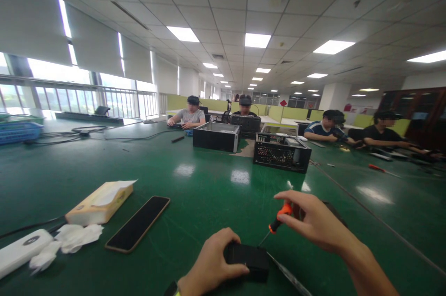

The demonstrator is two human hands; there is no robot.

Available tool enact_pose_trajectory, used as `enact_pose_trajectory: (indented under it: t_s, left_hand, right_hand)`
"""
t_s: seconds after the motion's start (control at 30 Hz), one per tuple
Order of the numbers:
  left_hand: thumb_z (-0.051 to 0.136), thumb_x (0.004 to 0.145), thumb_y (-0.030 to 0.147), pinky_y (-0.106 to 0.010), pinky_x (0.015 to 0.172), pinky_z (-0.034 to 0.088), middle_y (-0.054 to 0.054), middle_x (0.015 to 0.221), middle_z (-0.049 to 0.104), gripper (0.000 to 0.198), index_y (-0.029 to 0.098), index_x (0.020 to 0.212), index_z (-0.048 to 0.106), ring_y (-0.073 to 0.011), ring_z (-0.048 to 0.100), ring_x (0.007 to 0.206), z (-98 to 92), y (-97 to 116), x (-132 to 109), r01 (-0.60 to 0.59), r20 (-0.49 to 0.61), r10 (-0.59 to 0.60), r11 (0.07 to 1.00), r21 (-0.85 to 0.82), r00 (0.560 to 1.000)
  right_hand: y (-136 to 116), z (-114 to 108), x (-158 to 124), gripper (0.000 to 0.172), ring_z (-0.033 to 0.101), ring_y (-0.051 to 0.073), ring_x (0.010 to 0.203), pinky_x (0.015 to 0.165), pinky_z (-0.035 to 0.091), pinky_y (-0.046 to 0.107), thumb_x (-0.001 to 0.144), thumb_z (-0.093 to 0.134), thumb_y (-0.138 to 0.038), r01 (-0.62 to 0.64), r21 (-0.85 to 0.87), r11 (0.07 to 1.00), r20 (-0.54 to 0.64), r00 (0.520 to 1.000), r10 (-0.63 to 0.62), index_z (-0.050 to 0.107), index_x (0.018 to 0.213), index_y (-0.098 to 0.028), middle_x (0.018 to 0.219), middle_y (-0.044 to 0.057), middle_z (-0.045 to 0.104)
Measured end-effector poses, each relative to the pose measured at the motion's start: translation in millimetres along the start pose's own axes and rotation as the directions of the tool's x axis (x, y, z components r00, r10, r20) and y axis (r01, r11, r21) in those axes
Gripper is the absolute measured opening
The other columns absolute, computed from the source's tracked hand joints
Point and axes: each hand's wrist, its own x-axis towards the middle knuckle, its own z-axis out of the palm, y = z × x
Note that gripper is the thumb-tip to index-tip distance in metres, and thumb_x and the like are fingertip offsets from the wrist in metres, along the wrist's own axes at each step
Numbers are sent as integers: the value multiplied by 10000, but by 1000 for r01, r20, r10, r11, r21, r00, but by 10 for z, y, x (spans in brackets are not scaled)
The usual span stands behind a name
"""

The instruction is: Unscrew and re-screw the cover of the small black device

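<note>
Green desk (195, 194) below: left hand (213, 259) clasps a black box (249, 259), right hand (313, 219) pinches an orange screwdriver (283, 211); best keep box steady, shaft (265, 238) straight

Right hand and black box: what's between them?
In the head view, the screwdriver bridges them: its orange handle is in the right hand, and its shaft slants down toward the black box. I can't tell whether the tip touches.

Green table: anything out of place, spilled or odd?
Crumpled tissues lie loose beside the tissue pack, like litter. Bright patches on the table look like reflections, not spills. No damage visible on the black box.
</note>
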Motion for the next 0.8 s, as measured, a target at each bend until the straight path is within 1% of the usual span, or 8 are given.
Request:
enact_pose_trajectory:
  t_s: [0.1,0.27,0.4,0.43,0.57,0.6,0.73,0.8]
  left_hand:
    - [864,642,424,-264,745,393,-12,927,648,435,186,936,648,-201,574,833,6,-9,1,-2,-2,2,1000,-5,1000]
    - [857,638,436,-263,741,396,-12,931,652,442,190,940,647,-204,577,835,-1,-3,0,7,3,-7,1000,4,1000]
    - [853,642,441,-269,764,401,-13,941,653,441,194,945,647,-208,578,850,-15,22,0,16,9,-16,1000,-5,1000]
    - [854,644,441,-270,766,401,-13,943,652,443,193,946,647,-209,578,852,-17,24,1,15,10,-15,1000,-9,1000]
    - [860,645,436,-266,746,394,-13,933,647,443,186,942,647,-207,575,839,-11,10,0,6,8,-6,1000,-10,1000]
    - [861,646,431,-265,741,393,-13,930,647,439,185,940,647,-207,574,836,-8,6,-1,2,5,-2,1000,-8,1000]
    - [863,647,422,-265,737,391,-16,928,647,431,185,935,648,-207,576,834,1,1,-7,4,0,-4,1000,-5,1000]
    - [864,645,415,-267,743,394,-17,929,647,430,185,938,649,-208,578,838,2,5,-6,9,2,-9,1000,-5,1000]
  right_hand:
    - [-3,-5,-11,283,595,178,658,633,428,290,867,636,-408,-40,-42,998,12,999,40,690,1096,-250,715,-7,664]
    - [8,-5,-17,348,606,151,691,667,456,276,869,605,-273,-1,39,999,-5,1000,1,622,1216,-249,922,13,695]
    - [8,-10,-11,287,587,169,639,604,426,274,858,648,-394,-33,-21,999,14,999,34,688,1103,-251,706,-11,657]
    - [7,-9,-11,291,588,172,639,604,426,276,858,649,-401,-33,-28,999,13,999,34,690,1105,-252,697,-11,656]
    - [9,-1,-17,355,607,156,681,625,454,267,868,615,-287,5,33,999,-10,1000,-5,630,1221,-245,898,23,700]
    - [13,1,-21,355,602,152,669,612,450,263,867,617,-284,3,36,999,-6,1000,-3,629,1219,-244,890,21,698]
    - [38,6,-27,331,576,166,617,578,419,270,861,649,-399,-37,-38,999,10,999,38,669,1162,-263,685,-21,645]
    - [47,12,-23,350,591,166,652,619,436,278,865,643,-371,-27,-39,999,-5,1000,27,649,1202,-275,756,-14,673]
